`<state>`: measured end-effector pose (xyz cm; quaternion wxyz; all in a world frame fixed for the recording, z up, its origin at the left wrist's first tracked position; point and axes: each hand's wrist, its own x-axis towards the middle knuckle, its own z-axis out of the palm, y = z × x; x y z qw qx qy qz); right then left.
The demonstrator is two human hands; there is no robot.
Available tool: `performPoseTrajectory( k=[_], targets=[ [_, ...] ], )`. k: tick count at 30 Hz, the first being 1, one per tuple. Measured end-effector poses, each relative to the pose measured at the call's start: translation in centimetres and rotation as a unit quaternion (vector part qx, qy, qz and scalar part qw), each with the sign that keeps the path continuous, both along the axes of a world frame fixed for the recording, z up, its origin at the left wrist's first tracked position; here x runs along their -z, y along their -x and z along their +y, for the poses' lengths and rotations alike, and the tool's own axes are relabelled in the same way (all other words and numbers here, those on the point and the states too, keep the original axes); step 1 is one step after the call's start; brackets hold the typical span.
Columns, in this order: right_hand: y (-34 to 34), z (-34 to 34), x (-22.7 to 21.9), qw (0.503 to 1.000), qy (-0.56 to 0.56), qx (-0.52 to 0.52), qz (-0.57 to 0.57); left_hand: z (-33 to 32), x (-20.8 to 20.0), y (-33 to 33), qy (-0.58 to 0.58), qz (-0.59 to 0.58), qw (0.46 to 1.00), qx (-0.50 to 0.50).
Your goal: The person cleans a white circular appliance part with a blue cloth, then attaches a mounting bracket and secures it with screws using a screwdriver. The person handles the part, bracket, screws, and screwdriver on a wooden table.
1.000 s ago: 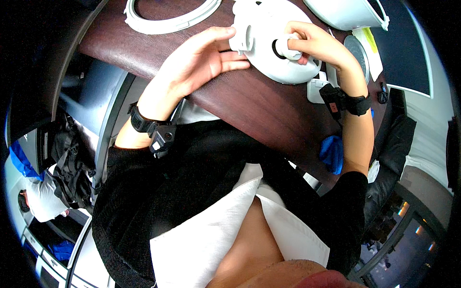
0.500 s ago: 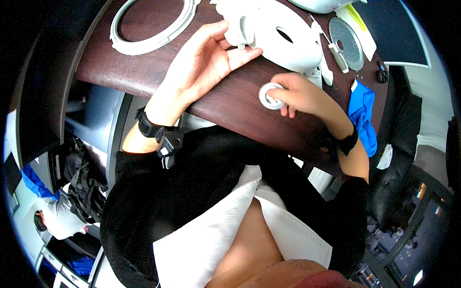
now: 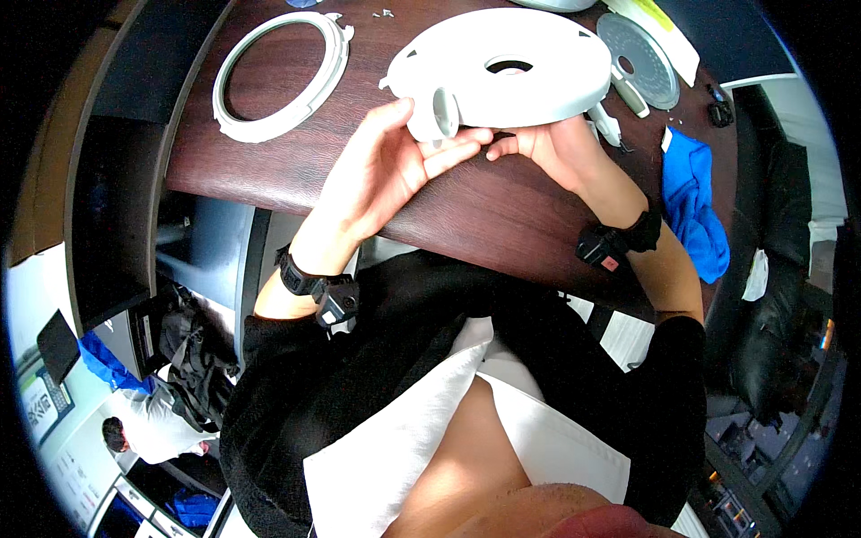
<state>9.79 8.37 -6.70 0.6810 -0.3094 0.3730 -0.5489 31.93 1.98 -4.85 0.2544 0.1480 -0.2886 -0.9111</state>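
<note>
A white, rounded plastic cover (image 3: 556, 63), with an oval hole in its middle and a short tube-like socket at its near left, is tilted above the table's front part. My left hand (image 3: 377, 166) grips it at the socket, thumb on top and fingers stretched beneath. Under the cover's near right rim, my right hand (image 3: 560, 152) reaches in with its fingers curled toward the left fingertips. The cover hides its thumb and whatever it holds; the small white ring is out of sight.
On the dark brown table (image 3: 269, 170), a large white ring frame (image 3: 233, 117) lies at left. Right of the cover are a grey perforated disc (image 3: 659, 72), a white-handled tool (image 3: 630, 94) and a blue cloth (image 3: 691, 202). At far left, a person (image 3: 161, 426) bends over.
My right hand has moved up and left from the table's front to beneath the cover, taking the small white ring out of sight. The cover's tilt has changed; the left hand keeps its grip.
</note>
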Motion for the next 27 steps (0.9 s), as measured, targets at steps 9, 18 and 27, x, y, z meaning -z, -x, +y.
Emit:
performPoseTrajectory(
  k=[9,18,27],
  targets=[
    [0.6,-0.7,-2.8,0.989,-0.006,0.036,0.145,-0.6,0.2,-1.4,0.061,-0.068,0.995,0.027],
    [0.3,-4.1,-5.1,0.94,0.129,0.018,0.314,-6.5,-0.2,-3.2,0.366,-0.145,0.872,-0.29],
    [-1.2,-6.6,-7.6,0.902,0.26,-0.011,0.343,-10.4,0.9,-2.2,0.319,-0.129,0.921,-0.184]
  ],
)
